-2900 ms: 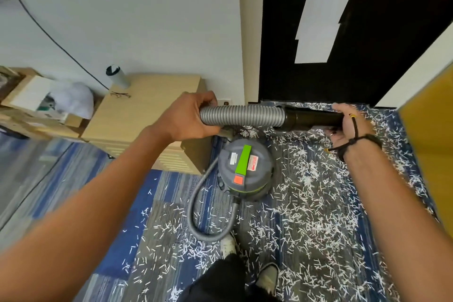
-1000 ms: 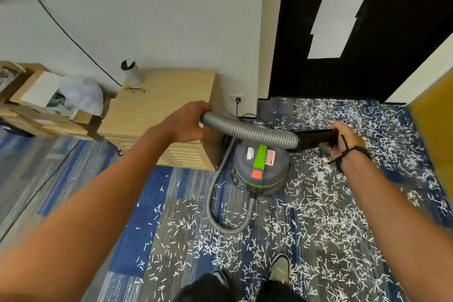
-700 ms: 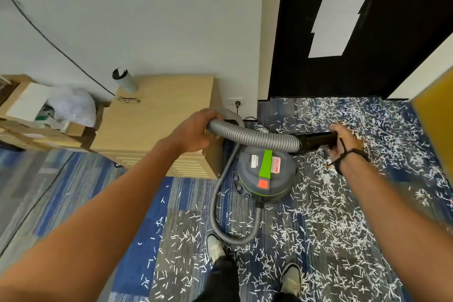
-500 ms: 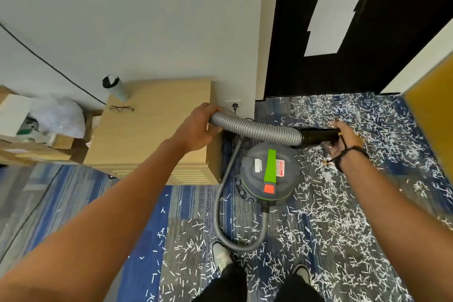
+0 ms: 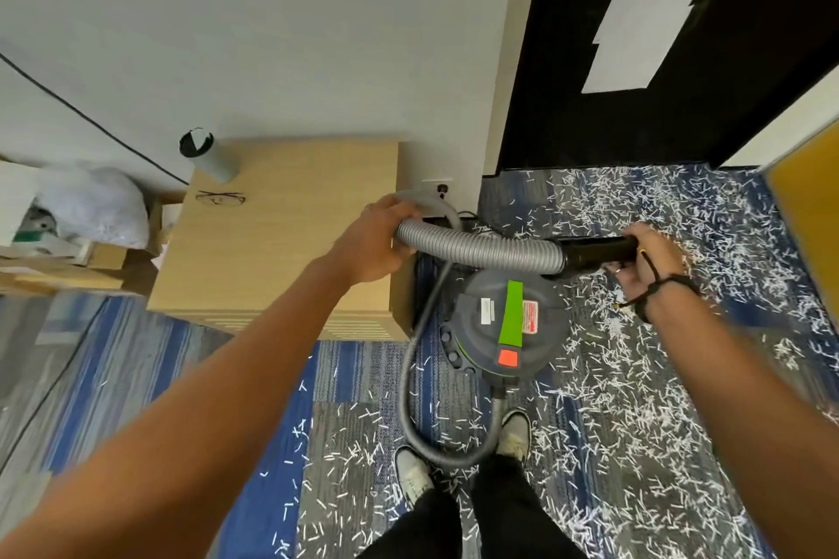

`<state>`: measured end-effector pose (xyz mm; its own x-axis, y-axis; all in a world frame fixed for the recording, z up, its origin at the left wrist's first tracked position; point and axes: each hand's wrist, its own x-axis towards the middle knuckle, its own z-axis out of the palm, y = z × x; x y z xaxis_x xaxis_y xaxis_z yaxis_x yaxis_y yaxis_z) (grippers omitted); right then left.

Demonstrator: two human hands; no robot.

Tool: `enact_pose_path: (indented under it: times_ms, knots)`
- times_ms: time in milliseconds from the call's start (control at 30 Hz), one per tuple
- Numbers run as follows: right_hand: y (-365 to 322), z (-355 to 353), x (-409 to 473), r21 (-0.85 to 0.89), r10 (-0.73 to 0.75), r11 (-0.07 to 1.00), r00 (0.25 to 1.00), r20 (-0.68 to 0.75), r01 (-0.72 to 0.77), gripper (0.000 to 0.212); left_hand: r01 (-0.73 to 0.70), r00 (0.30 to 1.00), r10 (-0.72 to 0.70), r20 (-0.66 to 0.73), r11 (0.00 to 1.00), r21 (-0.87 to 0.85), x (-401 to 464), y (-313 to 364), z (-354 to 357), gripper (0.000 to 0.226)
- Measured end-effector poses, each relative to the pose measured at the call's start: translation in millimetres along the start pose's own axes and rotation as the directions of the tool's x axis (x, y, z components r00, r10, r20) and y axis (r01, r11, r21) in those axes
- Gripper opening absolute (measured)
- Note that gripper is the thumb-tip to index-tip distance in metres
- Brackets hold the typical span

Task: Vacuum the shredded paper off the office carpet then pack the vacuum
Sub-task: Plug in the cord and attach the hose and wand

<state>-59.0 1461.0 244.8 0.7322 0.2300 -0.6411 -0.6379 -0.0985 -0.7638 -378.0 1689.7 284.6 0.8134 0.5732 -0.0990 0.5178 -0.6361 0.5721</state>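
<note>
With our left hand [image 5: 372, 241] gripping the grey hose [image 5: 476, 247] and our right hand [image 5: 644, 261] its black nozzle [image 5: 594, 252], we had stepped closer to the vacuum [image 5: 506, 322], shredded paper [image 5: 635, 399] still uncollected.

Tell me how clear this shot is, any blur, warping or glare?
Head view: wide-angle warping bows the wall and door edges; forearms at the frame edges look soft; light is even, no harsh glare; the vacuum, hose and shredded paper read sharp.
</note>
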Motion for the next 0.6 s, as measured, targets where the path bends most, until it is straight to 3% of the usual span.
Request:
enact_pose_path:
  times_ms: [133, 233, 367, 467, 600]
  knots:
    - [12.9, 6.3, 5.5, 0.108, -0.027, 0.993, 0.995, -0.095, 0.037, 0.039, 0.026, 0.989, -0.046, -0.140, 0.990, -0.141, -9.7, -5.3, 22.5, 0.052]
    - [26.5, 2.1, 14.8, 0.139, -0.058, 0.987, 0.988, -0.140, 0.078, 0.054, 0.029, 0.989, -0.057, -0.138, 0.980, -0.198, -12.6, -7.0, 39.4, 0.059]
    - [33.8, 1.7, 30.9, 0.116, -0.104, 0.985, 0.975, -0.198, 0.129, 0.046, 0.021, 0.984, -0.061, -0.170, 0.974, -0.227, -2.0, -9.4, 54.9, 0.064]
    - [30.7, -1.6, 48.6, 0.080, -0.121, 0.988, 0.980, -0.161, 0.135, 0.041, 0.045, 0.983, -0.082, -0.162, 0.974, -0.222, 15.2, -7.2, 62.0, 0.067]
    - [19.9, -14.3, 77.5, 0.090, -0.089, 0.991, 0.984, -0.151, 0.104, 0.039, -0.027, 0.976, -0.020, -0.216, 0.977, -0.212, 47.5, 22.2, 67.8, 0.060]
